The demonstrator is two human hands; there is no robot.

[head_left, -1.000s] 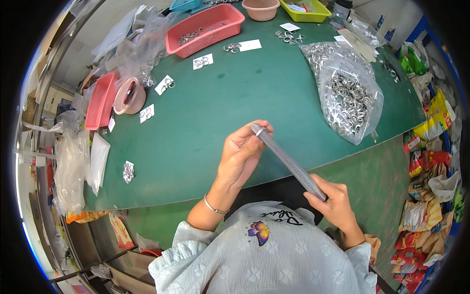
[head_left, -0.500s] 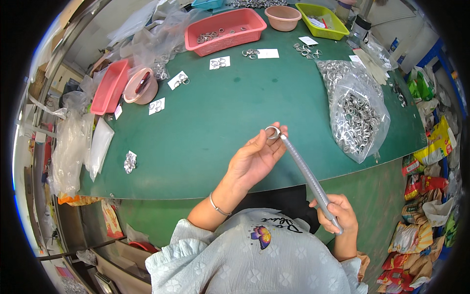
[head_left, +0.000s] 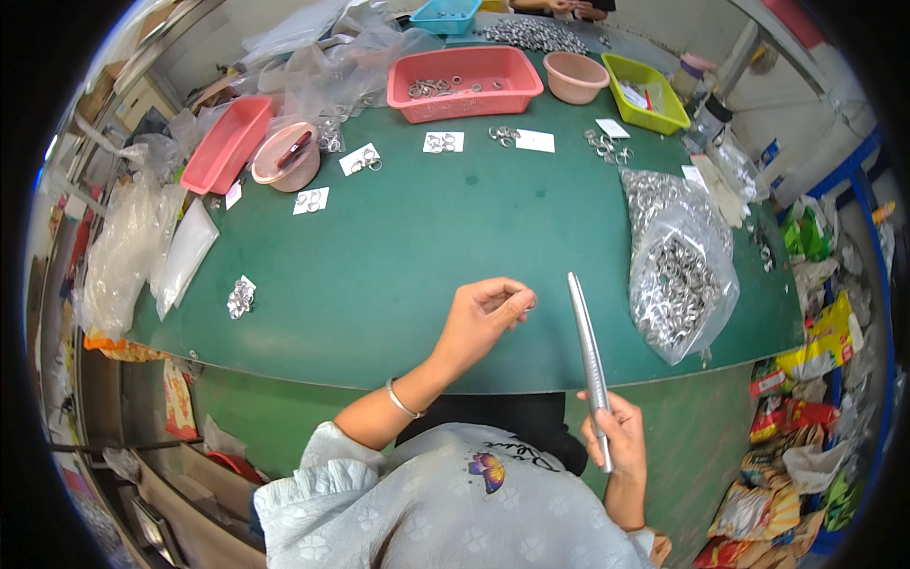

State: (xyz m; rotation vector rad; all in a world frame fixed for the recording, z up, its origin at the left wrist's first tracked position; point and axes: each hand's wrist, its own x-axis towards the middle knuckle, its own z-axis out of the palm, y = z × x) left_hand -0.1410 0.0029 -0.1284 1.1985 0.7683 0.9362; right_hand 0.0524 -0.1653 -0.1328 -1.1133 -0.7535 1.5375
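My left hand (head_left: 490, 318) is over the front of the green table, its fingers curled round a metal ring (head_left: 531, 308) that is almost wholly hidden; just a small bright bit shows at the fingertips. In my right hand (head_left: 618, 434) is a grey tapered ring-sizing stick (head_left: 590, 356), gripped near its thick lower end. Its narrow tip points up and away from me, bare of any ring and a short way right of my left hand. A clear plastic bag (head_left: 678, 284) full of silver rings lies to the right of the stick.
Small groups of rings on white cards, such as this card (head_left: 443, 142), are set across the table (head_left: 417, 256). Behind them stand a pink basket (head_left: 464, 83), a pink bowl (head_left: 575, 78) and a green basket (head_left: 645, 93). At the far end another person's hands (head_left: 573, 8) show beside a ring pile (head_left: 536, 35).
The ring has come off the stick's tip, and my left fingers have closed round it. My two hands have moved apart, and the stick stands more upright. The view has shifted.
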